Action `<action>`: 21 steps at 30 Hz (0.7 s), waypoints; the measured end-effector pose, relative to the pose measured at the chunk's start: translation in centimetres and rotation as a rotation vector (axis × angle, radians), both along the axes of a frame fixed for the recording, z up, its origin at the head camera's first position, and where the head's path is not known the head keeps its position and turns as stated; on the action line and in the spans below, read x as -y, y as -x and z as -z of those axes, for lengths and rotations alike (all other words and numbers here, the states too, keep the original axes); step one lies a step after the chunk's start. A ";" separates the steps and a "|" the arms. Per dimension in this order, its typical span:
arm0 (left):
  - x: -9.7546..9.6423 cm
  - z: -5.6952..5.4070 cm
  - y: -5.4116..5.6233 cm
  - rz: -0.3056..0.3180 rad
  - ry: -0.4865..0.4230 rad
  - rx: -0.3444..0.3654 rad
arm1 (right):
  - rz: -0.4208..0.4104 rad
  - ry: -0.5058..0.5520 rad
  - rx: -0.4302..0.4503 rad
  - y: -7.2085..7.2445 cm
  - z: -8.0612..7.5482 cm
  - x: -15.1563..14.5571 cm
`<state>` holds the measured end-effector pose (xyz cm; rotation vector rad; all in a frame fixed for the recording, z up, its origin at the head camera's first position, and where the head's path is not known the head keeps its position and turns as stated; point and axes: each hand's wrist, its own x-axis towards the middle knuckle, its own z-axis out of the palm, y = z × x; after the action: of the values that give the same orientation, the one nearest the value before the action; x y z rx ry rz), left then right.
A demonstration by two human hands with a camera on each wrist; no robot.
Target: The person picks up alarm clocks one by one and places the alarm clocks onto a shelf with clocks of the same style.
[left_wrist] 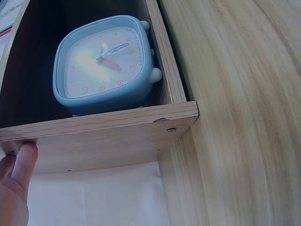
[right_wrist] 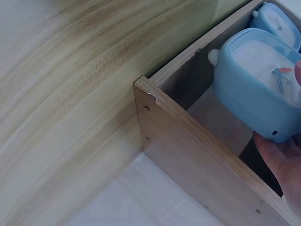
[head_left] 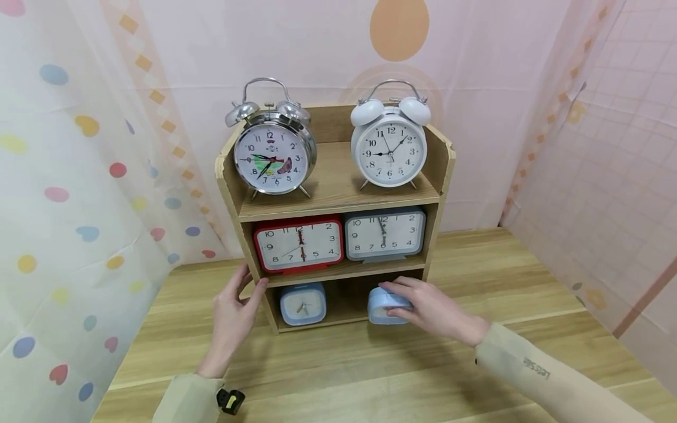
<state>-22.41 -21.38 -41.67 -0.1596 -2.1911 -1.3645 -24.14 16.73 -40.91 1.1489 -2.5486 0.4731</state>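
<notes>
My right hand (head_left: 433, 306) grips a small light-blue alarm clock (head_left: 378, 306) at the right front of the bottom shelf, fingers over its top and thumb across its face. In the right wrist view this clock (right_wrist: 251, 94) is tilted at the compartment's opening. At the left side of the wooden shelf unit (head_left: 338, 205), my left hand (head_left: 233, 317) touches the side panel, its thumb at the front edge. The left wrist view has fingertips (left_wrist: 29, 153) against the panel's outer face. A second light-blue alarm clock (head_left: 303, 304) stands inside the bottom compartment at the left.
On the top shelf stand a silver twin-bell clock (head_left: 274, 157) and a white twin-bell clock (head_left: 390, 153). The middle shelf holds a red rectangular clock (head_left: 299, 244) and a grey one (head_left: 385, 235). A patterned curtain (head_left: 106, 147) surrounds the wooden table (head_left: 328, 376).
</notes>
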 end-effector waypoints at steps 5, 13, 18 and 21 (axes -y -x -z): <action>-0.1 -0.1 0.1 0.002 0.004 0.008 | 0.018 -0.005 -0.017 0.6 0.4 0.3; -0.1 -0.1 0.0 -0.011 -0.003 0.001 | 0.013 -0.023 -0.007 1.3 0.4 1.0; -0.1 0.1 0.1 -0.015 0.003 0.000 | 0.035 -0.031 0.032 1.6 0.6 1.3; -0.1 0.1 0.0 -0.010 0.009 0.005 | 0.050 -0.021 0.070 1.8 0.9 1.4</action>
<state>-22.44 -21.29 -41.81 -0.1484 -2.1996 -1.3518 -25.90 15.30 -41.82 1.0914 -2.6410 0.4838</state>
